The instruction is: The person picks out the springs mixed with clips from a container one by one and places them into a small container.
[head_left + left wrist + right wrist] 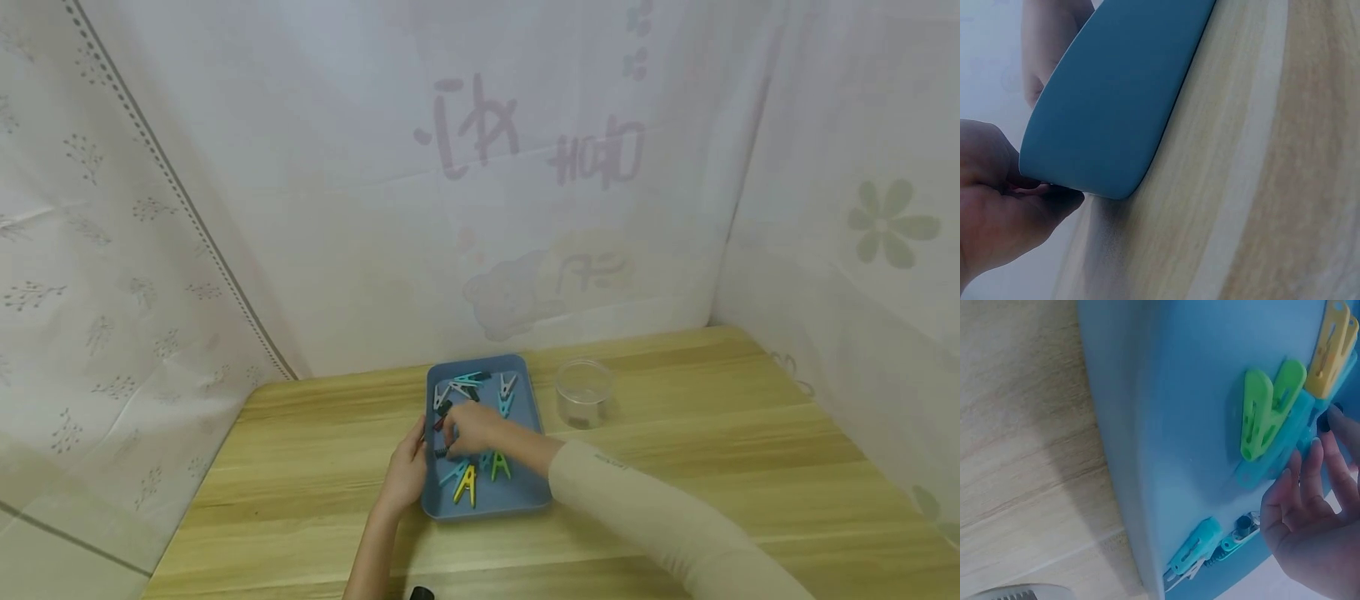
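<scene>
A blue tray (pixel 487 502) holds several plastic clothespins, including a yellow clothespin (pixel 466 486), a green clothespin (pixel 1266 412) and turquoise ones. My left hand (pixel 407 473) grips the tray's left rim, thumb against the outer wall in the left wrist view. Over the tray's left half, my right hand (pixel 474 427) reaches down with bent fingers. In the right wrist view its thumb and a finger pinch a small black piece (pixel 1324 421), mostly hidden, beside the turquoise clothespins. Grey clothespins (pixel 507 384) and dark clips (pixel 445 408) lie toward the tray's far end.
Right of the tray stands a clear round container (pixel 583 396) with something small and dark at its bottom. A black object (pixel 422 593) shows at the lower frame edge. The wooden table (pixel 315 467) meets patterned curtains behind and at the sides.
</scene>
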{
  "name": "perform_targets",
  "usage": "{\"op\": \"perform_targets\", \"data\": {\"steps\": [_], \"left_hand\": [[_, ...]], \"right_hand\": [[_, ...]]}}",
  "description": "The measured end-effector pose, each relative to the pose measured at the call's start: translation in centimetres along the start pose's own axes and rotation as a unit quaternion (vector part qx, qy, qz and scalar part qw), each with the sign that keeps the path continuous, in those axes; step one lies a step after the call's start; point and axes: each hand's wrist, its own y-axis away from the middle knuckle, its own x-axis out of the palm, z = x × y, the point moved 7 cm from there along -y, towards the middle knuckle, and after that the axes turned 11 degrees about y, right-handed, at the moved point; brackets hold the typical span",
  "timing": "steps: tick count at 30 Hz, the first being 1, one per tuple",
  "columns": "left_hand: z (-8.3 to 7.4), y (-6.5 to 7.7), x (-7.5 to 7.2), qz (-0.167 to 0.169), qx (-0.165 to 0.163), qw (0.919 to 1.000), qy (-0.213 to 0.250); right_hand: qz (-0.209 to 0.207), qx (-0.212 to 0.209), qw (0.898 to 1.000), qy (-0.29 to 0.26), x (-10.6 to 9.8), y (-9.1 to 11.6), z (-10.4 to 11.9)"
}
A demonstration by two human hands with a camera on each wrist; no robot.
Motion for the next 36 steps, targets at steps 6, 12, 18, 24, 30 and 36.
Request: {"op": "perform_targets", "data": {"steps": [6,12,18,24,30,36], "left_hand": [[0.1,0.0,0.0,-0.006,-0.004,1.0000,-0.007],[0.0,0.0,0.0,-0.002,-0.007,1.0000,-0.002],[0.0,0.0,0.1,-0.001,-0.003,1.0000,0.000],[0.0,0.0,0.0,-0.006,-0.003,1.0000,0.005],[0.1,0.0,-0.1,-0.007,0.002,1.0000,0.003],[0.2,-0.1,0.0,-0.004,-0.003,1.0000,0.000]], "right_hand": [[0.001,-0.003,1.000,-0.022,-0.6,0.4,-0.1],[-0.002,-0.003,0.999,-0.032,-1.1,0.3,-0.5],[-0.001,-0.007,0.999,-0.048,-1.4,0.1,-1.1],[-0.009,-0.017,0.998,-0.063,-2.0,0.3,-1.6],[-0.016,-0.013,0.998,-0.055,-2.5,0.6,-1.9],[-0.028,-0.002,0.999,-0.034,-2.9,1.2,-2.1]]}}
